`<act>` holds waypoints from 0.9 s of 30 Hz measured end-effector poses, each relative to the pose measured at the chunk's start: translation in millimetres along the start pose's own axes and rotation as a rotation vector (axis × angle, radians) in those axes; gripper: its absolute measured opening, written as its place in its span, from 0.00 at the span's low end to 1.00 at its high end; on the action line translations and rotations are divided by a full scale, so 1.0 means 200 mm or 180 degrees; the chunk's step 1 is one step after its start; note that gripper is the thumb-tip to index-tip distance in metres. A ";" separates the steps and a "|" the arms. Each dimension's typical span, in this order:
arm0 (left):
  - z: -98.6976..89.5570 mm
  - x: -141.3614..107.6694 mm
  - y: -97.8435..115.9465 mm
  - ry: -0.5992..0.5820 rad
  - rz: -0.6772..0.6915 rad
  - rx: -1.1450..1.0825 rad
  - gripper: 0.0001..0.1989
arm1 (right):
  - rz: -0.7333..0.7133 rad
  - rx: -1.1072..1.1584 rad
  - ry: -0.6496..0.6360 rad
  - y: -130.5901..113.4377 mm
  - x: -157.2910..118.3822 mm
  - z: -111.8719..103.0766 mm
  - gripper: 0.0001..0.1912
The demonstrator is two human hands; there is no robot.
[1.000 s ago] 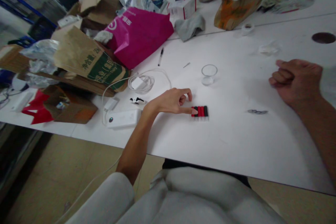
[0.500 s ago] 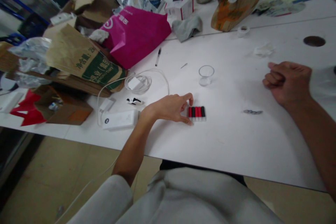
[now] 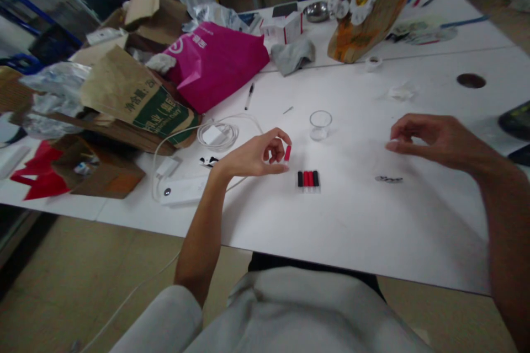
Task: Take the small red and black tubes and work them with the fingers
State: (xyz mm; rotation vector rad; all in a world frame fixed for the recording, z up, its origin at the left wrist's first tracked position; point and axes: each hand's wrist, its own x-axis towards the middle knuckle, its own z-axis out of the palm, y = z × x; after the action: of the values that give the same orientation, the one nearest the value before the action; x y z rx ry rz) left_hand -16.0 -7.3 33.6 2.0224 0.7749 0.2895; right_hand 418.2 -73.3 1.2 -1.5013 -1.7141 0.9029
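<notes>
Since the earlier frame, one red piece [image 3: 287,153] is lifted out of the clear holder [image 3: 308,190] by the left hand [image 3: 270,154], and it is pinched between thumb and index finger, near the holder. Four pieces [image 3: 308,178], black and red, are left there on the worktop [image 3: 351,226]. The right hand [image 3: 433,139] is loosened; whether its fingertips are touching cannot be told.

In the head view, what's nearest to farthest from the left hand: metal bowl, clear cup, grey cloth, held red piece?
1. Red piece, held in the left hand
2. Clear cup, ahead and right
3. Grey cloth, farther ahead
4. Metal bowl, beyond the cloth
</notes>
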 end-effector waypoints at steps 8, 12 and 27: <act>0.03 0.07 -0.07 0.1405 0.0354 -0.1419 0.31 | -0.0236 -0.1011 -0.1187 -0.04 -0.06 0.04 0.21; 0.07 0.11 -0.07 0.1635 0.0415 -0.1878 0.27 | -0.0233 -0.1084 -0.1282 -0.01 -0.05 0.07 0.19; 0.16 0.13 -0.04 0.1480 0.0202 -0.2345 0.20 | -0.0012 -0.1098 -0.1348 0.02 -0.06 0.08 0.17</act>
State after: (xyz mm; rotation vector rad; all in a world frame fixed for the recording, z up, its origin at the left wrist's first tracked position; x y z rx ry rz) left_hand 16.6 -9.8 7.9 1.2878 0.7351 0.9551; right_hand 407.7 -85.0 -12.1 -1.6019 -2.2721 1.0153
